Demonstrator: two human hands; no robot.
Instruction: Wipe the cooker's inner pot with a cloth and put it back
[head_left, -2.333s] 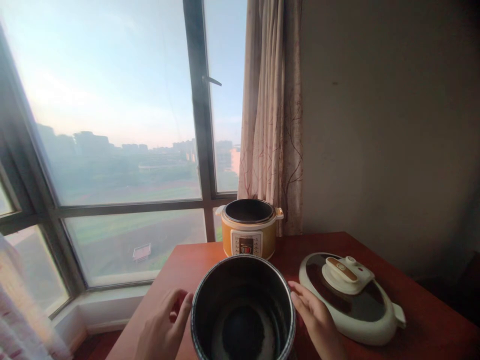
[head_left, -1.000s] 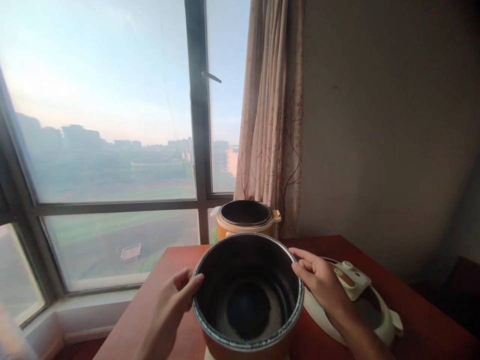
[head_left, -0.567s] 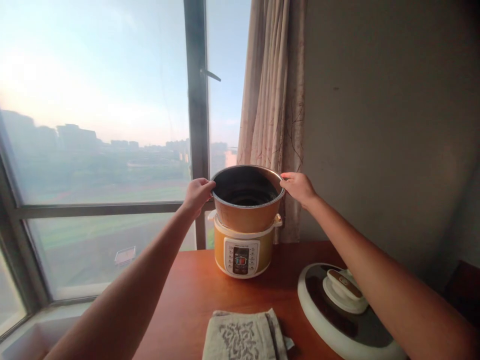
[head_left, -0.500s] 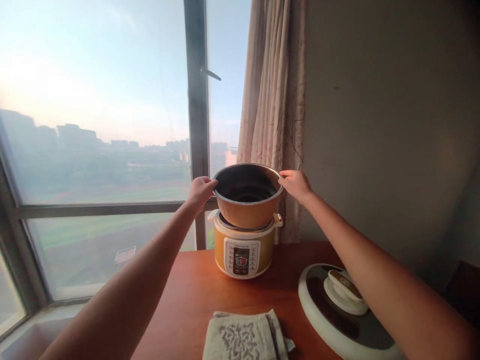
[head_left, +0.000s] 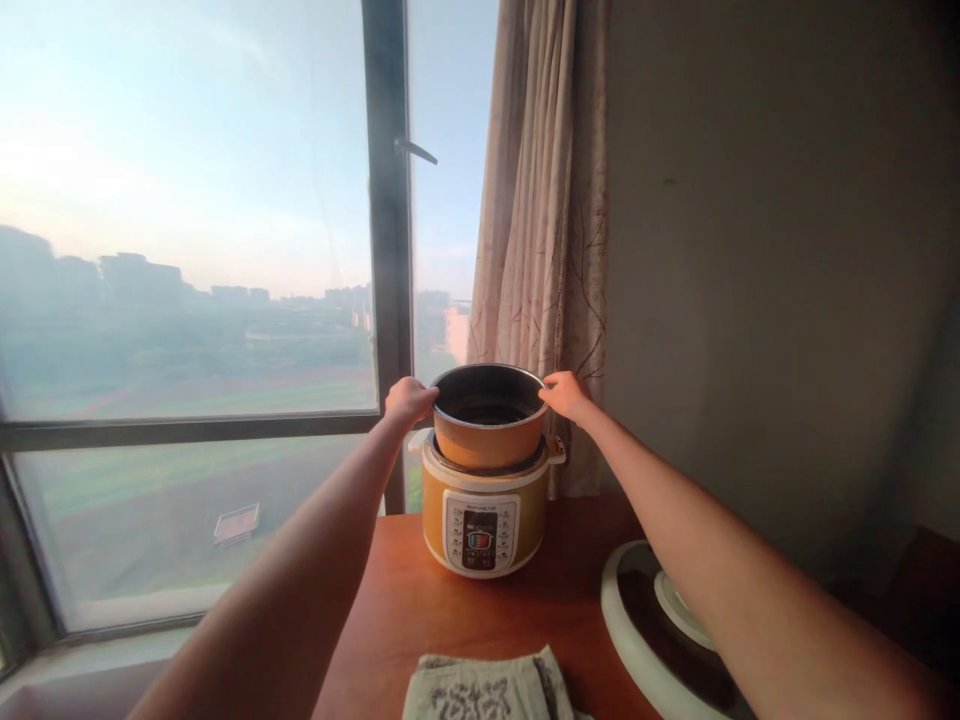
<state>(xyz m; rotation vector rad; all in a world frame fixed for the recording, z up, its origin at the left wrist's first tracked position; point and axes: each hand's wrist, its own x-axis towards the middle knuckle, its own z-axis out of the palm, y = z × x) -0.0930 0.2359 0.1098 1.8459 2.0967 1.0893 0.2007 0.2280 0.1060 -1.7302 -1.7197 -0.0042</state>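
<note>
An orange-sided inner pot (head_left: 489,436) with a dark inside is partly down in the yellow electric cooker (head_left: 480,520) at the far end of the wooden table (head_left: 420,610). Both my arms are stretched out to it. My left hand (head_left: 409,399) grips the pot's rim on its left side. My right hand (head_left: 566,393) grips the rim on its right side. About half of the pot's wall still shows above the cooker's top. The cooker's control panel faces me.
The cooker's white and dark lid (head_left: 660,640) lies on the table at the right, partly behind my right arm. A folded grey cloth (head_left: 487,690) lies at the near edge. A curtain (head_left: 544,230) and large window (head_left: 187,300) stand behind the cooker.
I lifted the pot from in front of me, carried it out over the cooker, and it has now sunk lower into the cooker's body. Both hands stayed on the rim.
</note>
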